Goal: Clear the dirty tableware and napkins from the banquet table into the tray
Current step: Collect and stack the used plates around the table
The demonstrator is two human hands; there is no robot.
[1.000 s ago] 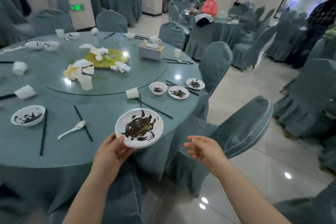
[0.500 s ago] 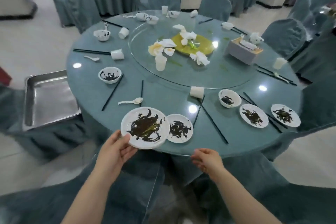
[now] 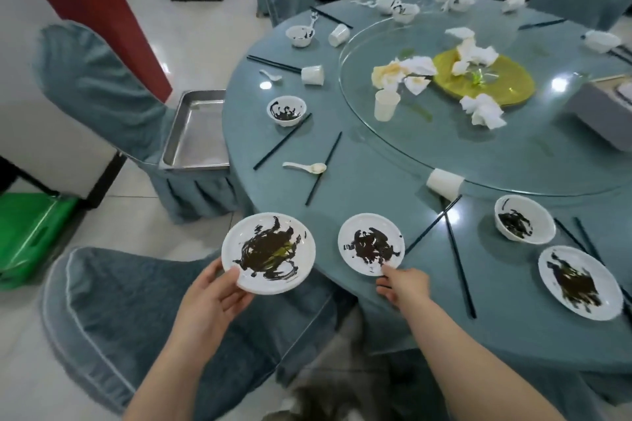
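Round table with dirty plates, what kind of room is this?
Probably a banquet hall after a meal: a big round table with a glass turntable, cloth-covered chairs, and more covered chairs and draped tables behind.

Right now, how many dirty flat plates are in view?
3: one held off the table by the left hand, at; one at the table edge, touched by the right hand; one far right. Others may lie out of frame.

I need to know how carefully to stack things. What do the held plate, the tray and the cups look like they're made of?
Held plate: glossy white, probably ceramic or melamine; the look leaves it open.
Tray: bare metal, likely stainless steel; grey brushed sheen, folded rim.
Cups: matte white, thin-walled, several tipped over; probably paper or thin plastic.
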